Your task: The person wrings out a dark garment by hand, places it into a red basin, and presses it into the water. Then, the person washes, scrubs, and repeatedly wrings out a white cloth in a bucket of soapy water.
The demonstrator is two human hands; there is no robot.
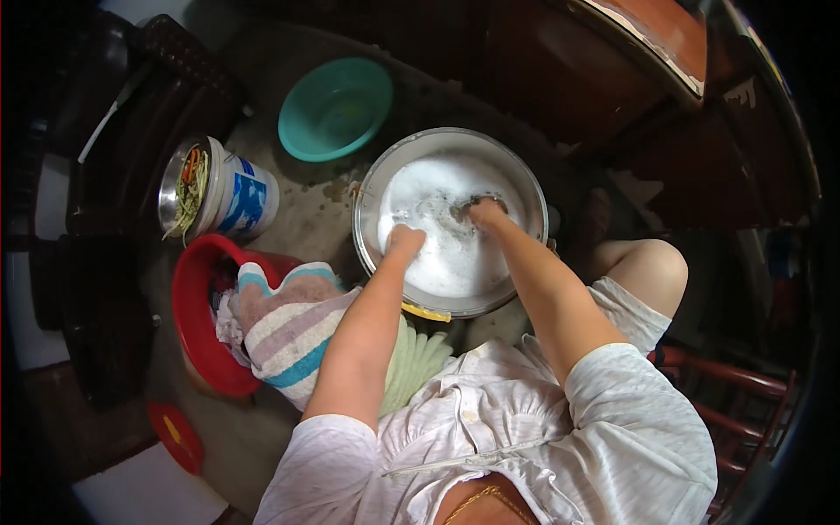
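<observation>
A large round metal pot (364, 188) full of white suds (446, 262) stands on the floor before me, a yellow handle grip (426, 312) hanging at its near rim. My left hand (407, 238) dips into the foam on the left side of the pot, its fingers hidden below the suds. Farther back and to the right, my right hand (483, 210) is also in the water, beside a dark patch at the foam's surface. Its fingers are mostly hidden, and what either hand holds cannot be made out.
A teal basin (319, 114) lies beyond the pot to the left. Left are a white bucket (248, 199) topped with a bowl of vegetable scraps (191, 188), a red basin (197, 306) and a striped towel (293, 328). Wooden furniture (577, 70) stands at the back right.
</observation>
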